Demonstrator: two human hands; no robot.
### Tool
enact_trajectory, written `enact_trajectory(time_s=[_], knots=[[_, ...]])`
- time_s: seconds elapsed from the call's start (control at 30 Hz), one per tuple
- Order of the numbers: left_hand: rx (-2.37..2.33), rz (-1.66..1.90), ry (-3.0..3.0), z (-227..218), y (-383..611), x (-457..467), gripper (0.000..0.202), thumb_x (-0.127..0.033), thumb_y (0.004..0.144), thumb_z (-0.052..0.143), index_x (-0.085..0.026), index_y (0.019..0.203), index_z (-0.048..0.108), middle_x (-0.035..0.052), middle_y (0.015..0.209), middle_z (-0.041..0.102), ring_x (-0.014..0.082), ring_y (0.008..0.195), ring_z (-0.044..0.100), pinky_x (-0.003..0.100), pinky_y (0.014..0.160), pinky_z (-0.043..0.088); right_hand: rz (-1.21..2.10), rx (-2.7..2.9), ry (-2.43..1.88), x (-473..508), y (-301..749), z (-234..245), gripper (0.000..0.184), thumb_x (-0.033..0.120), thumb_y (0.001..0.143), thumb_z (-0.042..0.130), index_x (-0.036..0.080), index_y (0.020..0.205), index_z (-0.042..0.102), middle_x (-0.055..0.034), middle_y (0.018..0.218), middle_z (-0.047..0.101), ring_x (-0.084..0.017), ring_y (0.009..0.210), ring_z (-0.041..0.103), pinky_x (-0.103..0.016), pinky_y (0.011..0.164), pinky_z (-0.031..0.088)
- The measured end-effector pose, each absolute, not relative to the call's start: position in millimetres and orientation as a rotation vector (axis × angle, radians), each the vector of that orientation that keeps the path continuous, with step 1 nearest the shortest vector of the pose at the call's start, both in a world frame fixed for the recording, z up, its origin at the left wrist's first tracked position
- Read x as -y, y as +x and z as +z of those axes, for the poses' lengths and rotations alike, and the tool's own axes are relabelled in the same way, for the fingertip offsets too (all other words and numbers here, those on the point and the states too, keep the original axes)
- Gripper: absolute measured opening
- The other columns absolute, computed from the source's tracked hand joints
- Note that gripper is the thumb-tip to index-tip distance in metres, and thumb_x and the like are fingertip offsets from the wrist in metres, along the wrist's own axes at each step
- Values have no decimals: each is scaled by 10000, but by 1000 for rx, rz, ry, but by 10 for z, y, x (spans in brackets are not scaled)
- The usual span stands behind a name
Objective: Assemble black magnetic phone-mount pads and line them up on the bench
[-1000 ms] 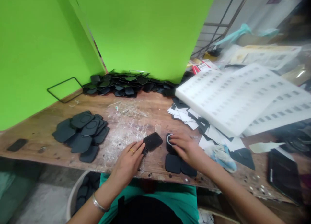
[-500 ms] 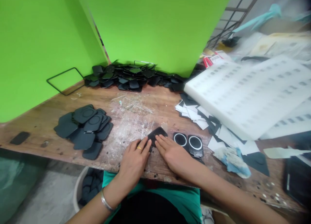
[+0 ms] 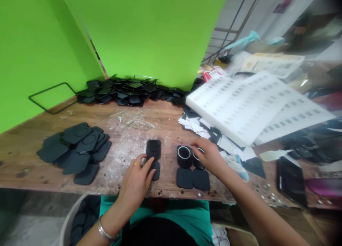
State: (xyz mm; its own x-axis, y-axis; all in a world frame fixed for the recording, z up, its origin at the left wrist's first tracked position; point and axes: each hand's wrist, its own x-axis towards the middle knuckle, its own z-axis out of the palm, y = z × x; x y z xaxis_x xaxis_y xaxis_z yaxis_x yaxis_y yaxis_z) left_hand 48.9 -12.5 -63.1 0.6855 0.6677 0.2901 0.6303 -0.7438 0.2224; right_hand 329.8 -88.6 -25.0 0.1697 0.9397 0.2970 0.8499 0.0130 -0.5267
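Note:
A hinged pair of black square pads (image 3: 153,148) lies unfolded on the worktable in front of me. My left hand (image 3: 137,174) rests over its lower pad, fingers bent and holding it at the left side and hinge. Beside it, to the right, are two more unfolded black pads, each with a white ring on its upper square; the nearer-left one (image 3: 184,161) shows its ring in full. My right hand (image 3: 210,155) is over the right-hand one (image 3: 201,179), fingertips pinched at its ring and partly covering it. Whatever is between those fingertips is too small to make out.
A heap of black pads (image 3: 80,146) lies on the left; black plates (image 3: 123,93) are piled along the green wall (image 3: 146,36). White foam sheets (image 3: 227,110), paper pieces (image 3: 197,126), a rag (image 3: 235,166) and a phone (image 3: 291,180) occupy the right. A bin (image 3: 68,221) stands below.
Both hands were together on the dark piece; now my right hand has moved right to a ringed pad. The piece under my left hand now shows two squares. The view has turned right.

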Motion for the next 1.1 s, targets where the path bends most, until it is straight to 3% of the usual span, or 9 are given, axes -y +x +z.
enact_trajectory(time_s=[0.1,0.27,0.53,0.7,1.1], knots=[[-952,622,2808,-716,493,84,344,-291,980,465,-198,1278,611,125,1343,568,300,1124,537,486,942,512,103,1574,-1983,1044,3626,-271,124,174,846,548,193,780,651,-64,760,674,-214,748,633,-318,706,501],[-877,652,2773,-813,465,37,371,-295,975,500,-194,1323,582,109,1378,570,311,1227,481,519,1020,463,-53,1546,-2098,1198,3882,-363,129,164,843,549,184,774,657,-73,786,676,-227,787,620,-314,712,466],[-827,793,2706,-877,398,-10,359,-297,966,522,-236,1315,584,92,1358,590,292,1241,507,514,1041,454,-163,1782,-2325,731,3812,-347,167,139,897,532,143,905,699,-136,966,672,-267,947,572,-337,826,438],[-848,929,2689,-876,387,22,286,-265,943,563,-234,1217,639,89,1273,643,320,1235,503,569,1041,425,-187,1861,-2379,392,3801,-351,167,161,886,573,114,995,690,-170,1045,662,-299,999,545,-376,849,406],[-873,887,2729,-820,408,82,288,-205,942,563,-198,1224,621,105,1281,631,317,1230,489,561,1050,400,-82,1765,-2400,262,3844,-457,262,163,916,473,112,806,705,-165,945,683,-268,924,597,-327,728,394]])
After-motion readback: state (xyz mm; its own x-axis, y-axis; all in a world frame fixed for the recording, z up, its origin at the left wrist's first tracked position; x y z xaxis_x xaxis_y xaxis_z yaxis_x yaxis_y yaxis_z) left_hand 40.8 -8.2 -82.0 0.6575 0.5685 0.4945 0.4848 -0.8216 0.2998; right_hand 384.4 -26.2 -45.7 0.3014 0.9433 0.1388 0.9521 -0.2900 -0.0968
